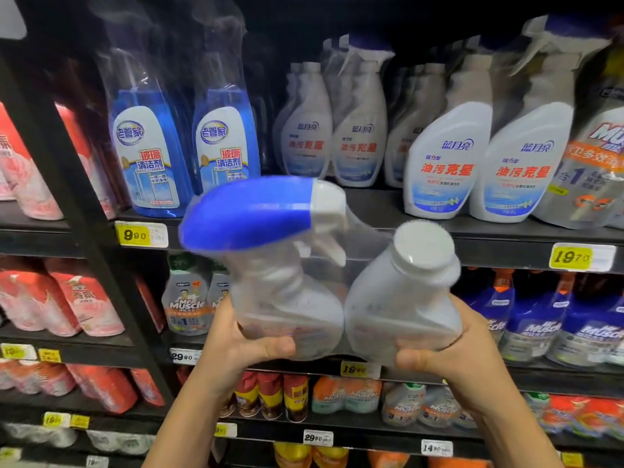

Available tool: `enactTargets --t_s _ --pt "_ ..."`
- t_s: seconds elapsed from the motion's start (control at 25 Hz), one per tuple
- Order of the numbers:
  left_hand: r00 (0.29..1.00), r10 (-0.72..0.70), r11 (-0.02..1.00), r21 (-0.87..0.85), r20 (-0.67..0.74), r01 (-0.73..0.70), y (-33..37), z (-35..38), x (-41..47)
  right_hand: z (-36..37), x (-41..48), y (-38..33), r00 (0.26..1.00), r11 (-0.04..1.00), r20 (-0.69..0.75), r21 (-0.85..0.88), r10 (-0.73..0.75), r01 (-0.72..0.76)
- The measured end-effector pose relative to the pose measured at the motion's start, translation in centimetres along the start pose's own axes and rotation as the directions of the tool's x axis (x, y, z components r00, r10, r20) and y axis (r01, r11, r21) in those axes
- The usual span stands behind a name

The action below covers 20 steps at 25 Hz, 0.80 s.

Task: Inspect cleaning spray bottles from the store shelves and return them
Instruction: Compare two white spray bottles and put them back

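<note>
"Gripping what, the left hand (243,346)?"
"It's gripping the blue-topped spray bottle (283,305) low down. The white-capped bottle (401,298) is touching it, and the right hand (449,363) is clutching that one. Both are being held up before the shelf (489,246)."

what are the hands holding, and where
Left hand grips the blue-topped white plastic spray bottle at its base; right hand, the white-capped plastic bottle likewise.

Spray bottle (287,309) left of capped bottle (401,298)
</note>
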<state>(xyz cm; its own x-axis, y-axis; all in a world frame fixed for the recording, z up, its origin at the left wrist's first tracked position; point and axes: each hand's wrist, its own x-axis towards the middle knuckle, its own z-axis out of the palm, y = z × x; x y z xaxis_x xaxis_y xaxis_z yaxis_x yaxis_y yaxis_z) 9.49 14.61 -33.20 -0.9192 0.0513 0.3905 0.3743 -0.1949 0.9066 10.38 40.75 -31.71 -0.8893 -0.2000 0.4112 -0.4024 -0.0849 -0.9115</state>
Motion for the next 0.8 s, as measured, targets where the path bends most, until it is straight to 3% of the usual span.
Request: enactTargets --t_s 0.12,0.36,0.64,0.8 --pt "0.999 0.03 0.995 0.1 0.011 -0.031 -0.2 -0.7 -0.3 -0.3 0.0 0.2 0.999 1.0 -0.022 -0.009 0.023 -0.023" --pt "0.996 0.075 0.995 0.056 0.042 -0.077 0.3 -0.4 0.0 -0.3 0.3 0.2 0.999 0.999 -0.019 0.013 0.042 -0.042" --pt "0.999 -0.047 0.998 -0.033 -0.003 0.046 4.0 1.2 1.1 -0.1 1.6 -2.0 0.997 0.996 0.07 0.077 0.031 -0.036" --pt "0.975 -0.22 0.966 -0.141 -0.015 0.216 6.1 1.6 2.1 0.5 2.8 -3.4 0.992 0.967 0.07 0.229 0.1 -0.114"
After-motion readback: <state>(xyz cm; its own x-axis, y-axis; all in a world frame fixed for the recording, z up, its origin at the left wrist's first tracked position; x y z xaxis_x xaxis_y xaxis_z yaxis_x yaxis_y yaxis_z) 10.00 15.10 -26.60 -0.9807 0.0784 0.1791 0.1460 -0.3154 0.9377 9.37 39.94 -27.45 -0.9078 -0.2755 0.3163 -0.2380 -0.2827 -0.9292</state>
